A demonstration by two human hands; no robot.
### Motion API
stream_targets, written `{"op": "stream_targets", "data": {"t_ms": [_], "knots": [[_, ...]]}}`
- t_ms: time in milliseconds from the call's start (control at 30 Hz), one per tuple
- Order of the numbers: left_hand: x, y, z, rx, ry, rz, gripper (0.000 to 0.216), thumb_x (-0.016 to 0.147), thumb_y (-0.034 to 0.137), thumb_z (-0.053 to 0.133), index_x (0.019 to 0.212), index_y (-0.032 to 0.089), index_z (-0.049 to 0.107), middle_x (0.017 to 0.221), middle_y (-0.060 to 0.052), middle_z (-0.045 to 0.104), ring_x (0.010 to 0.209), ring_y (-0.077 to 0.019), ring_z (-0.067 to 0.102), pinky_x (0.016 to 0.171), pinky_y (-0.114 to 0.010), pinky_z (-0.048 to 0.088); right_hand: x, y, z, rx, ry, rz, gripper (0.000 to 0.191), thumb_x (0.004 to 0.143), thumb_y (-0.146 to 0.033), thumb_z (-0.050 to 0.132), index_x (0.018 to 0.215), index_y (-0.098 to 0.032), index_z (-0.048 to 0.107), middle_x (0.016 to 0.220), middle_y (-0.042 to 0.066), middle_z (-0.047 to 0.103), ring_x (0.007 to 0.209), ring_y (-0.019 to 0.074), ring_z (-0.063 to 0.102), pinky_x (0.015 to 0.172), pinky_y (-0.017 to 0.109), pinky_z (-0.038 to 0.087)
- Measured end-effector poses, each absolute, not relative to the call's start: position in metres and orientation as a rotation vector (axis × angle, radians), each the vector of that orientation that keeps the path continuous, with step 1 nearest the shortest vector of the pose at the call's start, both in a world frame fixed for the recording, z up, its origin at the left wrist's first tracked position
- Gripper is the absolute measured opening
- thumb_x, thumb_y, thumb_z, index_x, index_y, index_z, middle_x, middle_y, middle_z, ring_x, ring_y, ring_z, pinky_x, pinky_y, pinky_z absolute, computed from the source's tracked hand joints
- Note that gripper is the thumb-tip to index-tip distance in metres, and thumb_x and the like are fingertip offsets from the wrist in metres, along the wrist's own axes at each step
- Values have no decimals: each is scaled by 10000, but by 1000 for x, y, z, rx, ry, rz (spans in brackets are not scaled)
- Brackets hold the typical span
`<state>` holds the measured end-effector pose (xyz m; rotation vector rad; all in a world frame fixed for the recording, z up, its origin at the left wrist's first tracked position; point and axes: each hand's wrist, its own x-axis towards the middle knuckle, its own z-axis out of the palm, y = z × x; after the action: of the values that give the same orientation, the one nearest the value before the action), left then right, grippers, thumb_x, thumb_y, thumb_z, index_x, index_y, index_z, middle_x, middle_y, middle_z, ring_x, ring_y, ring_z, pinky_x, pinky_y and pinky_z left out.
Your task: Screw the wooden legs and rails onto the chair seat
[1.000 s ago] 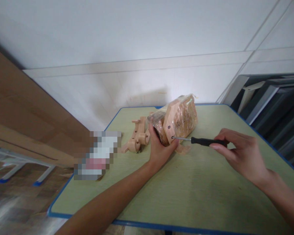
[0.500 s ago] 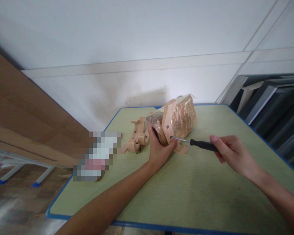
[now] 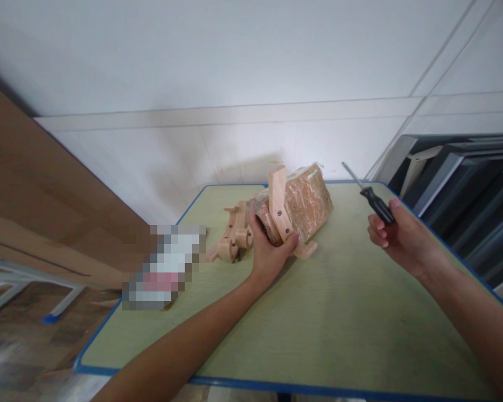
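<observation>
My left hand (image 3: 268, 254) is closed around the near end of a plastic-wrapped brown block (image 3: 312, 204), its thumb pressing on a pale angled wooden bracket (image 3: 277, 192). Two dark screw holes or screw heads show on the bracket, which lies against the block. Some fingers are hidden behind the block. Off to the right, my right hand (image 3: 406, 237) grips the black handle of a screwdriver (image 3: 376, 204). Its metal tip points up and left, in the air and apart from the bracket. Left of the block lies another wooden piece (image 3: 235, 223) with rounded knobs.
The green table (image 3: 343, 335) has a blue edge and stands by a white wall (image 3: 235, 67). A pixelated flat item (image 3: 171, 268) lies at its left side. Dark panels (image 3: 478, 195) lean at the right, and a large brown board (image 3: 46, 184) stands at the left.
The screwdriver tip has left the hole in the bracket. My right hand has lifted it up and to the right, while the bracket and block have tilted slightly in my left hand.
</observation>
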<state>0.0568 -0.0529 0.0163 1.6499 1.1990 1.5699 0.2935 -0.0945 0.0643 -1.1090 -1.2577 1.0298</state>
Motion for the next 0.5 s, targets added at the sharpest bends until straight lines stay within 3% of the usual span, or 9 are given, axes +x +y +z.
{"op": "stream_targets", "data": {"t_ms": [233, 400, 500], "knots": [[56, -52, 16, 1627, 1199, 1578, 973, 607, 222, 725, 1371, 270, 126, 1379, -90, 378, 1229, -218, 433, 1025, -348, 369, 314, -80, 49, -1381, -1329, 798, 386, 861, -523, 338, 748, -181, 478, 721, 76, 548, 579, 119, 521, 472, 238, 395], [56, -52, 16, 1646, 1202, 1591, 980, 593, 203, 724, 1370, 264, 130, 1369, -86, 391, 1218, -216, 440, 1019, -340, 370, 328, -66, 29, -1807, -1383, 521, 431, 818, -521, 378, 596, -171, 495, 450, -16, 414, 391, 92, 377, 408, 241, 302], [55, -50, 14, 1631, 1180, 1581, 983, 593, 222, 724, 1368, 256, 120, 1377, -89, 379, 1220, -221, 435, 1019, -353, 370, 329, -65, 25, -2051, -1498, 353, 448, 771, -526, 446, 508, -170, 521, 410, -2, 406, 417, 120, 416, 437, 252, 258]]}}
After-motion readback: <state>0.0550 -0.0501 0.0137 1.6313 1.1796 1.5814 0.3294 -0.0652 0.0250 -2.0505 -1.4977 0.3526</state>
